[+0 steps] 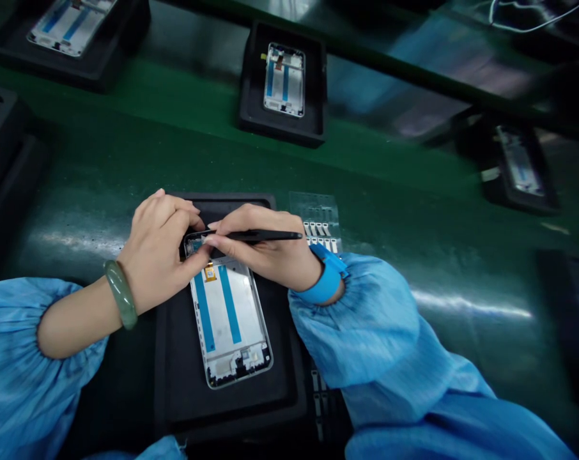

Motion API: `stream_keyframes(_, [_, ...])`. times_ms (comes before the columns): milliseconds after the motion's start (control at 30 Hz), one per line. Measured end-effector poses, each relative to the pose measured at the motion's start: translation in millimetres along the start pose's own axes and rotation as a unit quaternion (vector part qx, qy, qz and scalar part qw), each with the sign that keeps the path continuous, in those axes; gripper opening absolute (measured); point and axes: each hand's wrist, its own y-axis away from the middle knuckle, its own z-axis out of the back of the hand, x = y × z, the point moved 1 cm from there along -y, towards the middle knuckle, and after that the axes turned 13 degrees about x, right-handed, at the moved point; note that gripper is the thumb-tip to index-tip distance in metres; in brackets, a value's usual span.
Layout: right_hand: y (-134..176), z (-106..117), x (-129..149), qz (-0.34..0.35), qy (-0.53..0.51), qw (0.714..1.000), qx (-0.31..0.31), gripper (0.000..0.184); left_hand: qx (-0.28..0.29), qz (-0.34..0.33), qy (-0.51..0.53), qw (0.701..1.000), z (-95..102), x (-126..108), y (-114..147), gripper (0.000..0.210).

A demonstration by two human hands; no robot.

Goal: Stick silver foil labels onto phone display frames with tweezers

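Note:
A phone frame (219,306) with two blue strips lies face up in a black foam tray (174,396). Its upper end is partly covered by both hands. My right hand (265,246) is closed around a pair of black tweezers (270,236), whose tip points left toward the frame's top and is hidden by the fingers. My left hand (162,246) rests at the frame's upper left corner, its fingers bent over the top edge and its thumb on the frame; whether it pinches a small part is hidden. Below the thumb shows an orange flex cable (209,272).
A clear sheet (313,207) with rows of small white parts lies right of the tray. Beyond, more foam trays with phone frames stand on the green surface: one at centre (284,131), one upper left (85,70), one at right (519,195). Dark trays (4,153) sit at far left.

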Motion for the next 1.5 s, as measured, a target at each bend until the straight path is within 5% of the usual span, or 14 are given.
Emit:
stream_keyframes(300, [-3.4, -0.6, 2.4, 0.013, 0.021, 1.0, 0.016, 0.01, 0.0, -0.002, -0.005, 1.0, 0.4, -0.1, 0.4, 0.016])
stream_keyframes(533, [-1.6, 2.5, -1.1, -0.008, -0.008, 1.0, -0.029, 0.01, 0.002, -0.002, -0.002, 1.0, -0.2, 0.8, 0.4, 0.016])
stream_keyframes(800, [-1.9, 0.8, -2.0, -0.017, -0.031, 0.999, 0.018, 0.009, 0.001, 0.004, 0.004, 1.0, 0.0, -0.1, 0.3, 0.017])
stream_keyframes(1300, [-4.3, 3.8, -3.5, -0.051, -0.001, 0.998, -0.022, 0.015, 0.001, 0.003, 0.0, 1.0, 0.4, 0.3, 0.1, 0.019])
stream_keyframes(1500, [-5.8, 3.6, -2.9, -0.044, -0.014, 0.999, 0.012, 0.016, 0.002, 0.001, -0.002, 1.0, 0.3, -0.6, -0.1, 0.02])
